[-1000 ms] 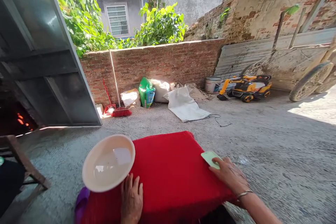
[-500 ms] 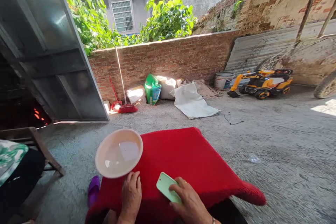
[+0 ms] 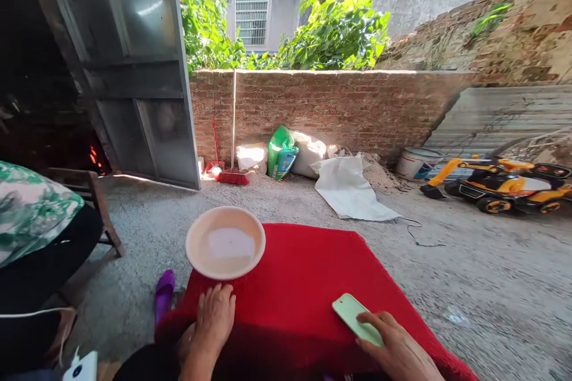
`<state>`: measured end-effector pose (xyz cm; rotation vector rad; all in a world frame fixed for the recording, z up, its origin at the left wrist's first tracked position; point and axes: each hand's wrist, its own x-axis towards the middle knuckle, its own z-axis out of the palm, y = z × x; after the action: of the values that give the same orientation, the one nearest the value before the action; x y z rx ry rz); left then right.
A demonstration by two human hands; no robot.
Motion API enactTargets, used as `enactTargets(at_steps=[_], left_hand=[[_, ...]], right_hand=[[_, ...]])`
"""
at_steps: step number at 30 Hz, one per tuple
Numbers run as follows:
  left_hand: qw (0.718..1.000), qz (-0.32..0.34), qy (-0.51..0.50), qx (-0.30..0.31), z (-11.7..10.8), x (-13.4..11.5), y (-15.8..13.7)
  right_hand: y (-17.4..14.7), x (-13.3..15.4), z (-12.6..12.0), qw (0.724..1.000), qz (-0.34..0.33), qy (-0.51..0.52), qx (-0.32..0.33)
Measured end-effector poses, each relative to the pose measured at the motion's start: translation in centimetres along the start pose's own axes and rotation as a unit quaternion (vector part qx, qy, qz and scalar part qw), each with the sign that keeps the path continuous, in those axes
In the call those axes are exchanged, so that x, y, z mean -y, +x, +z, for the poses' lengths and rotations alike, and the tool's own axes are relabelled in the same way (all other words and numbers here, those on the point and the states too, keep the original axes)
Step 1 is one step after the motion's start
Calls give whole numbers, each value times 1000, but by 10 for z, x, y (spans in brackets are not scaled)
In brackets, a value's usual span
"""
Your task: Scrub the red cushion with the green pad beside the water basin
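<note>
My right hand (image 3: 393,339) grips the lower end of a flat, light green phone (image 3: 351,311), fingers on its upper face, over the right part of a red cloth-covered table (image 3: 308,274). A small dark hole shows near the phone's far corner. My left hand (image 3: 217,312) lies on the near left part of the red cloth, fingers forward and loosely bent, with nothing seen in it. Just beyond those fingertips stands a pale pink basin (image 3: 196,256) holding clear liquid, apart from the phone.
At left sits a person in a green-patterned top (image 3: 38,214), by a wooden chair (image 3: 100,208). A purple shoe (image 3: 165,292) shows beside the table. Farther off are a metal door (image 3: 156,119), a red broom (image 3: 233,177), sacks (image 3: 308,155) and a toy excavator (image 3: 504,184).
My view has turned left. My right hand and the phone have shifted right across the cloth, farther from the basin. My left hand stays near the basin.
</note>
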<state>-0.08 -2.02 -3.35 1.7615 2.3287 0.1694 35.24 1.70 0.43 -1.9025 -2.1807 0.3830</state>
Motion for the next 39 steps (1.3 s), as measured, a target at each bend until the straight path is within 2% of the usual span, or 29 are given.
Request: enactTargets(at_steps=[2,8,10,12,14,16,20,22,28,30,33,36,39], left_hand=[[1000,-15,-8,-8,-4,6,-2],[999,-31,-18,-26,-8,12,-7],[999,-29,-22,-24,-9,10,-7],[999,-28,-27,-17,-12,7,-7],[999,-27,-32,-9,-15,2,-7],[999,-25,-40,-5,-18,-2,-8],[999,-16,-46,-1,-20,-7,-9],[999,-16,-44,-1,-19,-8,-9],[999,-11,-42,5,-17,-11,-3],[999,-10,-42,7,-16,-12,-1],[999,-1,-44,7,-15,-13,0],[999,8,-48,10,-16,-13,-1],[999,10,-48,15,-16,-13,-1]], right_hand=[[9,27,10,998,-47,14,29],[47,132,47,977,-188,-9,104],[59,155,55,967,-218,-30,130],[71,165,59,959,-234,-45,151],[81,161,57,958,-235,-53,156],[87,144,50,964,-213,-61,144],[89,105,29,983,-111,-100,104],[86,100,23,987,-82,-109,87],[85,139,36,985,-123,-79,94],[86,142,37,983,-126,-83,104],[85,120,30,984,-104,-97,109],[75,91,17,988,-56,-118,77],[58,88,17,992,-73,-81,66]])
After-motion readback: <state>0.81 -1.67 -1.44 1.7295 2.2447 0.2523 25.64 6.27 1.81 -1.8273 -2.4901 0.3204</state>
